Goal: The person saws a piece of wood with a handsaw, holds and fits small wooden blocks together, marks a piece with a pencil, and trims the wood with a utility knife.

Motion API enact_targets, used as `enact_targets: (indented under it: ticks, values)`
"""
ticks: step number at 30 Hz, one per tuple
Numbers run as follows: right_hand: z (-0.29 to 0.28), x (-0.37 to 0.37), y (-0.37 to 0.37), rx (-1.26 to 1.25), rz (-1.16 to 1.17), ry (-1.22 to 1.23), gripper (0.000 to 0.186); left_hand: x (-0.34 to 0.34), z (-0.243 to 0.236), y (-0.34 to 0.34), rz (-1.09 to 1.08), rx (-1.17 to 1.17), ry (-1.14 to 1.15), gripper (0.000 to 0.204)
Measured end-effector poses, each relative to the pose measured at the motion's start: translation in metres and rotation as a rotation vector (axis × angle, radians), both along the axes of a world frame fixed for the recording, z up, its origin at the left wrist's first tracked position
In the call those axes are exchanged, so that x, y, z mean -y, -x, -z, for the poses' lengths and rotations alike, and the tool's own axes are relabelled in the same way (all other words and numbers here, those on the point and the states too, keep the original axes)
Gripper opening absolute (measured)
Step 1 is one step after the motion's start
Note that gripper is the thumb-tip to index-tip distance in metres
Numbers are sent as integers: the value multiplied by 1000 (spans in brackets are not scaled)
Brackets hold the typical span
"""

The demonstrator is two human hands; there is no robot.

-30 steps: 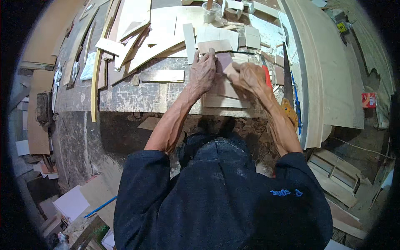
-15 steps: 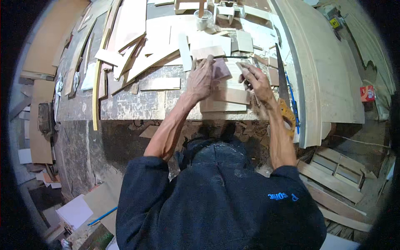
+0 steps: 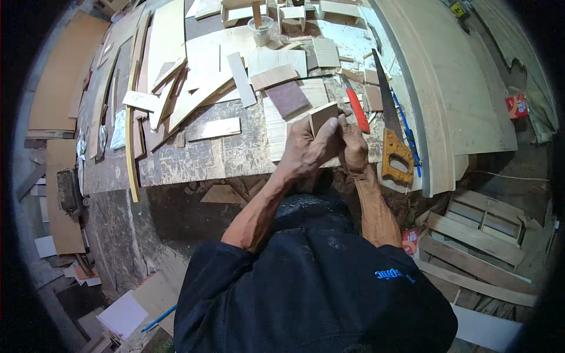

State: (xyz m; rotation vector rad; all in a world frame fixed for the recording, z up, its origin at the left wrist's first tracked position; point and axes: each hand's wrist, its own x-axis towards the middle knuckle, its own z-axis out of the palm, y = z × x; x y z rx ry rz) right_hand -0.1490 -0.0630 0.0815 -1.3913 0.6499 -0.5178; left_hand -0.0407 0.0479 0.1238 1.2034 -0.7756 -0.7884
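Note:
Both of my hands are raised together above the near edge of the workbench (image 3: 194, 162). My left hand (image 3: 306, 150) and my right hand (image 3: 354, 144) grip a small pale wooden block (image 3: 322, 116) between them, held tilted with its end grain toward me. A dark purple-brown square panel (image 3: 286, 97) lies on the bench just beyond the block. A red-handled tool (image 3: 358, 115) lies right of my right hand.
A handsaw with an orange wooden handle (image 3: 393, 154) lies at the bench's right side. Several plywood offcuts and strips (image 3: 203, 79) cover the bench. A clear plastic cup (image 3: 261, 30) stands at the back. A wooden pallet frame (image 3: 479, 226) lies on the floor at right.
My hands were pressing flat on boards on the bench; they have come toward me and lifted the small wooden block up between them.

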Motion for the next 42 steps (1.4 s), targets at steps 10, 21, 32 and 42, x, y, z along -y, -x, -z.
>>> enact_targets:
  ticks: [10, 21, 32, 42]
  values:
    - [26, -5, 10, -289, -83, 1093, 35, 6, 6, -5, -262, 486, -129, 27]
    - [26, 42, 16, -368, 192, 1073, 35, 2, 9, -8, -220, 405, -317, 34]
    - [2, 45, 2, -302, 12, 688, 30, 7, 10, -9, -79, -247, -273, 30]
    - [-7, 13, -15, -118, -213, 494, 20, 9, 49, -37, -172, 6, -241, 34]
